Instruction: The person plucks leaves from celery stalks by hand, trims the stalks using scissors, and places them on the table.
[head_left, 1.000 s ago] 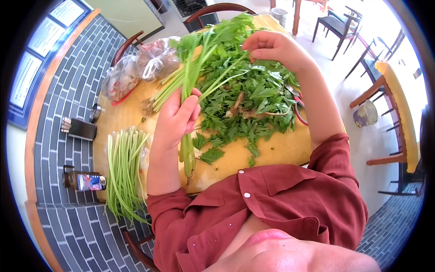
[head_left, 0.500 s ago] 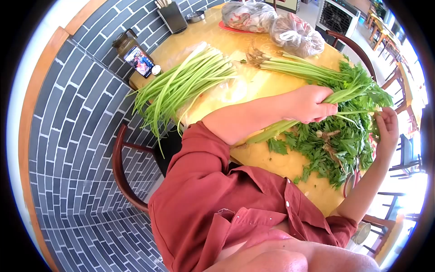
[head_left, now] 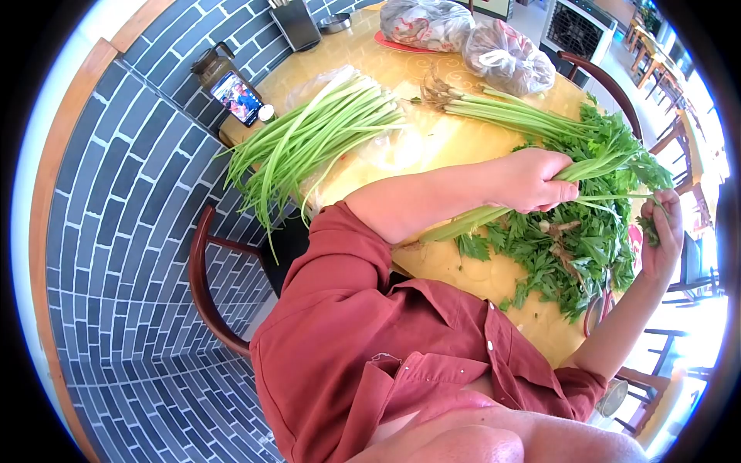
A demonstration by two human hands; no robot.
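Note:
My left hand [head_left: 536, 181] is closed around a bunch of celery [head_left: 471, 222], whose stalks run down-left under my forearm and whose leafy ends point up-right. My right hand [head_left: 665, 231] pinches the end of one thin celery stalk pulled out sideways from that bunch, with some green leaf tucked in its palm. Beneath both hands spreads a pile of leafy celery [head_left: 594, 255] with a brownish root end among the leaves. More celery stalks [head_left: 509, 109] with roots lie just beyond my left hand.
Bare celery stalks [head_left: 324, 127] are heaped on plastic at the left of the wooden table [head_left: 448, 147]. A phone [head_left: 237, 98] leans on a dark jug [head_left: 212, 65]. Tied plastic bags [head_left: 505, 58] sit at the back. A chair [head_left: 202, 278] stands by the brick wall.
My right hand has shifted slightly right and down, drawing the thin stalk's end along and turning so that leaf shows in its palm. My left hand keeps its grip on the bunch.

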